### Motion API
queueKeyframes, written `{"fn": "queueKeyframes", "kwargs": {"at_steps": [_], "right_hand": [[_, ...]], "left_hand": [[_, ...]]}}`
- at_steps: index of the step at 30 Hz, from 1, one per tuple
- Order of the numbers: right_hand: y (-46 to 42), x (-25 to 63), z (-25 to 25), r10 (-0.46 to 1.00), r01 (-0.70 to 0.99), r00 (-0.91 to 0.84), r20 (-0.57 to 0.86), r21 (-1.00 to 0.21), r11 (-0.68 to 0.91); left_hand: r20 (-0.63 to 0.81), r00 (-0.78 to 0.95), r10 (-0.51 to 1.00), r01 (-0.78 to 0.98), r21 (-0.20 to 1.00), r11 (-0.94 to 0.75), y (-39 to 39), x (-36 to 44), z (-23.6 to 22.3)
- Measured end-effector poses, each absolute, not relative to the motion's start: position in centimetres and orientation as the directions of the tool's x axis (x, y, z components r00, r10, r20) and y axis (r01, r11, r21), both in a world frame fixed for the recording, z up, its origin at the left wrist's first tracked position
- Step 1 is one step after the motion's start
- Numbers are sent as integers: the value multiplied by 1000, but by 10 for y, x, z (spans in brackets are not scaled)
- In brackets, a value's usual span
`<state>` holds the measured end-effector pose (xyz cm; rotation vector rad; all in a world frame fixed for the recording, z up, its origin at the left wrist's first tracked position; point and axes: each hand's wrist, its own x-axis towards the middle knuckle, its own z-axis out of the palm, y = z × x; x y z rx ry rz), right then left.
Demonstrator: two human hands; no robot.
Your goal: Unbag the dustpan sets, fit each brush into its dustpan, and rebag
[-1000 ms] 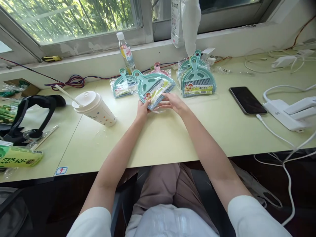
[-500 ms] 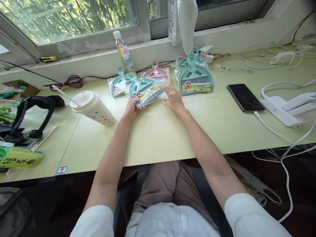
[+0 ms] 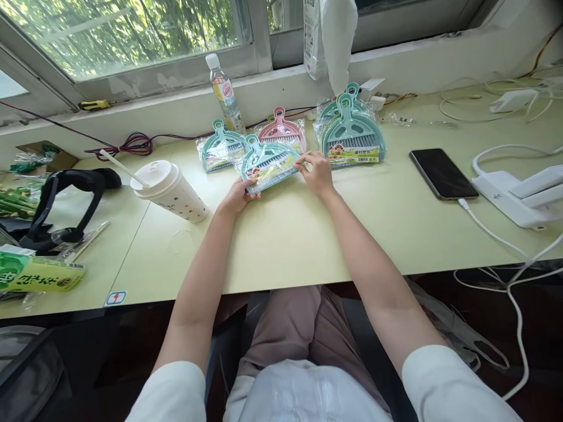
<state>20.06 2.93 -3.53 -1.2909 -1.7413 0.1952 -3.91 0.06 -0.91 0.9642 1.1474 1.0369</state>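
A teal dustpan and brush set [image 3: 269,166] in clear plastic wrap is tilted between my hands above the table. My left hand [image 3: 238,196] grips its lower left corner, thumb on the front and fingers beneath. At the upper right edge my right hand [image 3: 317,172] pinches the wrap with bent fingers. Behind it lie another teal dustpan set [image 3: 221,149] and a pink dustpan set [image 3: 281,130], both wrapped. To the right of my right hand is a stack of teal dustpan sets [image 3: 353,132], the front one showing a yellow label.
A white cup with a straw [image 3: 169,190] stands left of my left hand. Behind the sets is a drink bottle [image 3: 226,94]. A phone [image 3: 443,174] and a white power strip [image 3: 514,196] with cables lie at right. A black headset-like frame [image 3: 65,205] is at left.
My right fingers have closed from spread to a pinch on the set's right edge. The held set has tilted back slightly and shifted a little to the right.
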Motion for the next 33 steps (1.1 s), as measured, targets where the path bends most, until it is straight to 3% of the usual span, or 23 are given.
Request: {"fn": "queueKeyframes", "kwargs": {"at_steps": [6,20,23,27,30,33], "right_hand": [[34,205,-35,788,602,65,612,-654,458],[28,197,-35,859,460,148,491,-803,379],[34,200,-40,894,305,159,418,-882,358],[36,200,-41,979,-21,120,164,-986,168],[36,199,-40,997,-195,64,32,-980,44],[38,202,-42,991,-284,133,4,-958,42]], "left_hand": [[-164,184,969,-68,982,179,-6,-35,-11],[-112,270,956,-54,990,131,-9,-36,-14],[-109,293,950,-49,990,129,-11,-37,-14],[-106,299,948,-23,993,119,-12,-40,-12],[-107,298,949,-31,992,121,-13,-42,-10],[-39,327,944,-75,995,67,-18,-38,-5]]}}
